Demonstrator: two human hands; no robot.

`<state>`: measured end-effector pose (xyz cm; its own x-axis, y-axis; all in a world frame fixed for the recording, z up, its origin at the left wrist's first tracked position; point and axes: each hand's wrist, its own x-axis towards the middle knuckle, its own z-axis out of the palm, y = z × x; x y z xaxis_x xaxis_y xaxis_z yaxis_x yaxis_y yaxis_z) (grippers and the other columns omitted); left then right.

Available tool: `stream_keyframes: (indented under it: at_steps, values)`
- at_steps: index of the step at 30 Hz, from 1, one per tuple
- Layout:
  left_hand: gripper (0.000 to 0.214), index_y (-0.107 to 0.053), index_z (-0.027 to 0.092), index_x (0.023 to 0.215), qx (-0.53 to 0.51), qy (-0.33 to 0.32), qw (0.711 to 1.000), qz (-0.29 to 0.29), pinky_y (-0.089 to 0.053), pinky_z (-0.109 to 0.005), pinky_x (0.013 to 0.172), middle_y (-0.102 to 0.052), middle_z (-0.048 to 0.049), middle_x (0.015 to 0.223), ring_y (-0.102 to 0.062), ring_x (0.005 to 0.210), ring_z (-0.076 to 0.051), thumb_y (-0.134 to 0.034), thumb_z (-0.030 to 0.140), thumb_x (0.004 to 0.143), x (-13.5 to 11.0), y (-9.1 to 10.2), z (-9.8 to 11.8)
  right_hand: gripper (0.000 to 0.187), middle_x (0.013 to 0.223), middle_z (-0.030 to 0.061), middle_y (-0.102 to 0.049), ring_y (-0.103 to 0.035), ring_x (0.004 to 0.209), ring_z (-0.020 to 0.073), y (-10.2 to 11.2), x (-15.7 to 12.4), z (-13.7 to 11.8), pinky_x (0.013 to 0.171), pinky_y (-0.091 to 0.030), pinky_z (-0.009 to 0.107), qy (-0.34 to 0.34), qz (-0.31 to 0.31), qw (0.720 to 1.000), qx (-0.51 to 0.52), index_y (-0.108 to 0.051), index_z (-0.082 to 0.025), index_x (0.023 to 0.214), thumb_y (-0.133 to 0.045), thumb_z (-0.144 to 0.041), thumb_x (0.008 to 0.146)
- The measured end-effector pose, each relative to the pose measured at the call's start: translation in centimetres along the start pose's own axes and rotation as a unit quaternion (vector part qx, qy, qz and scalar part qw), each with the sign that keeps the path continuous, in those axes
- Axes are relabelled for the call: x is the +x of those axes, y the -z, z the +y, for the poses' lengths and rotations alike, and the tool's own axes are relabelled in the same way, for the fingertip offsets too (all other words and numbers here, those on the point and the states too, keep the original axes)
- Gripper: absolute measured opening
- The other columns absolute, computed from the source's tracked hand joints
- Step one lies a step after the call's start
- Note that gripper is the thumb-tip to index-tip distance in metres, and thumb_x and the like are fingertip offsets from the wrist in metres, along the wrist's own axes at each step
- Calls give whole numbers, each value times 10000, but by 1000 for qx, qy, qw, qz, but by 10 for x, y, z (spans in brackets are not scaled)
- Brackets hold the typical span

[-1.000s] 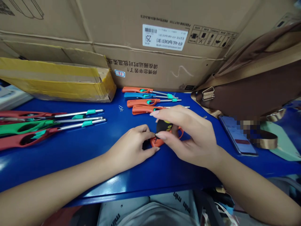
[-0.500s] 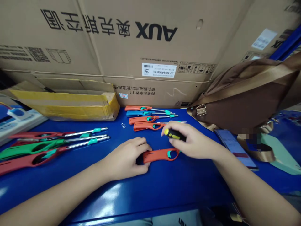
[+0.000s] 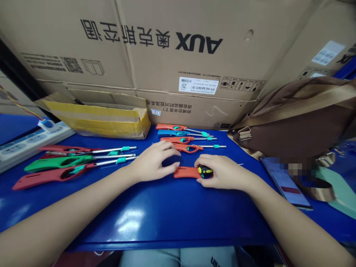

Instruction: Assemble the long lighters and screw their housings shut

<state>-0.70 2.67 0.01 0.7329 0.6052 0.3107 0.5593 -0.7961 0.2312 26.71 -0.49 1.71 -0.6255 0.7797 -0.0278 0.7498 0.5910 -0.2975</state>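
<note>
An orange lighter handle (image 3: 185, 172) lies flat on the blue table (image 3: 167, 211) between my hands. My right hand (image 3: 222, 172) is closed round a black-and-yellow screwdriver (image 3: 205, 171), whose end sits on the handle's right part. My left hand (image 3: 154, 161) is curled with its fingertips just left of the handle's near end; I cannot see whether it touches it or holds anything.
Several finished long lighters (image 3: 185, 139) lie behind my hands. More red and green lighters (image 3: 69, 163) lie at the left. A yellow-taped box (image 3: 97, 118), a power strip (image 3: 25, 139), big cardboard cartons (image 3: 178, 55), a brown bag (image 3: 300, 126) and a phone (image 3: 286, 181) ring the area.
My right hand came down with the screwdriver from above the handle onto its right part. My left hand opened slightly beside the handle's left end. The camera tilted up.
</note>
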Motion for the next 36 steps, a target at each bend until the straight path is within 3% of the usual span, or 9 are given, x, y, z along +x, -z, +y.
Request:
stream_keyframes:
  at_steps: [3,6,9,11,14,18,22,27,36]
  values:
    - [298,-701,183,1190,37,23,999,22,-484,-419,1003,-657,-118,1188,-590,1134,-270,-521,327,1001,17,5,-15,206,1023,37,-735,-670,873,216,4,-1,6,714,-443,305,-7,36,999,-14,-685,-220,1018,-691,-269,818]
    - [306,-698,173,1200,81,59,995,24,-470,-489,1036,-625,-137,1246,-567,1176,-311,-562,336,979,41,7,-39,267,1122,50,-749,-703,968,238,6,2,14,814,-509,339,-17,119,993,-16,-704,-240,1099,-696,-302,839]
    - [373,-673,130,1230,117,110,987,20,-509,-514,1018,-626,-172,1251,-586,1185,-333,-615,398,978,66,-1,-64,279,1174,74,-734,-708,1029,253,8,14,22,880,-539,360,-64,224,972,-33,-705,-229,1121,-687,-334,862]
    - [401,-642,146,1277,134,128,983,15,-532,-519,1014,-625,-152,1304,-609,1193,-308,-644,421,985,78,-11,-74,303,1163,84,-729,-713,1017,257,12,26,27,885,-547,367,-92,242,965,-46,-698,-212,1154,-668,-342,882]
    - [387,-610,167,1324,148,131,980,5,-584,-482,956,-631,-118,1329,-656,1139,-260,-648,379,1002,87,-25,-76,281,1144,69,-731,-718,1020,267,23,45,36,863,-557,358,-125,230,963,-70,-717,-227,1127,-689,-336,870]
    - [386,-608,172,1331,148,104,983,2,-581,-485,966,-624,-120,1346,-652,1151,-262,-645,376,1005,86,-36,-58,275,1180,78,-720,-706,1062,270,37,71,50,906,-567,375,-155,180,966,-100,-721,-220,1152,-708,-317,895]
    - [413,-598,177,1351,137,73,988,-8,-558,-515,1004,-609,-125,1375,-633,1196,-279,-645,394,1002,78,-41,-38,333,1298,101,-658,-669,1110,233,43,99,61,949,-582,454,-146,108,975,-128,-644,-183,1273,-645,-378,1003]
    - [529,-552,175,1439,117,70,991,-10,-451,-570,1117,-543,-162,1465,-525,1353,-344,-607,471,1004,73,-46,-31,348,1336,106,-639,-664,1122,235,42,131,61,949,-587,454,-116,46,981,-152,-628,-194,1307,-634,-377,1011]
    - [475,-599,165,1398,68,69,995,24,-500,-522,1012,-594,-182,1380,-587,1213,-355,-559,440,1014,65,-41,-41,351,1335,106,-638,-664,1122,235,29,128,71,948,-587,454,-122,81,977,-158,-627,-193,1309,-635,-377,1011]
